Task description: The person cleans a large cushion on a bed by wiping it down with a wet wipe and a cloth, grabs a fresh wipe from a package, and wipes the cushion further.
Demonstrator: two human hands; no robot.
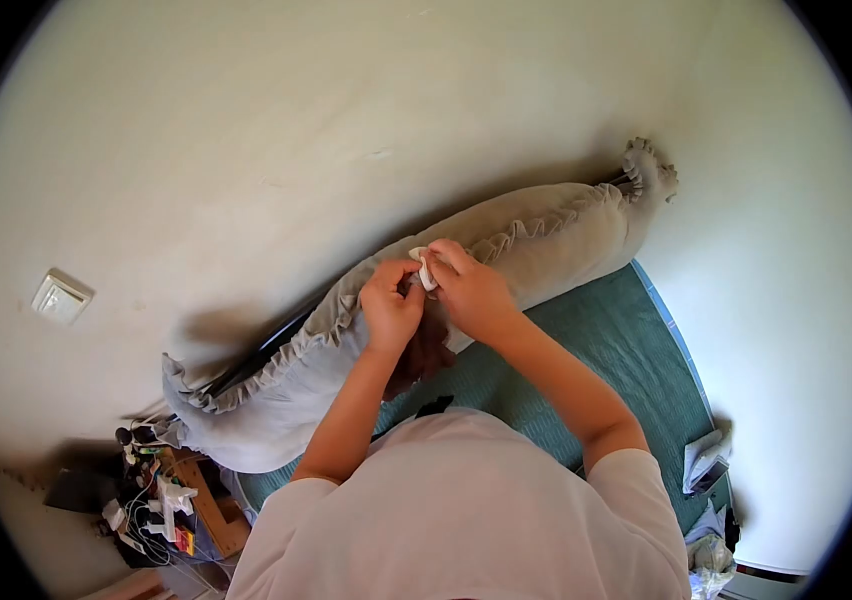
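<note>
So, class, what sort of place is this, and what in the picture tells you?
Probably a bedroom: a padded, ruffled headboard cover against the wall, a green bed covering, and a cluttered bedside surface.

Curled left hand (391,308) beside right hand (473,295)

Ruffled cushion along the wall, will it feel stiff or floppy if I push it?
The ruffled cushion will probably yield softly, since its body bulges like padding. Its gathered end looks loose, so it would likely fold easily. A dark frame shows behind it, so it may not slide freely.
</note>
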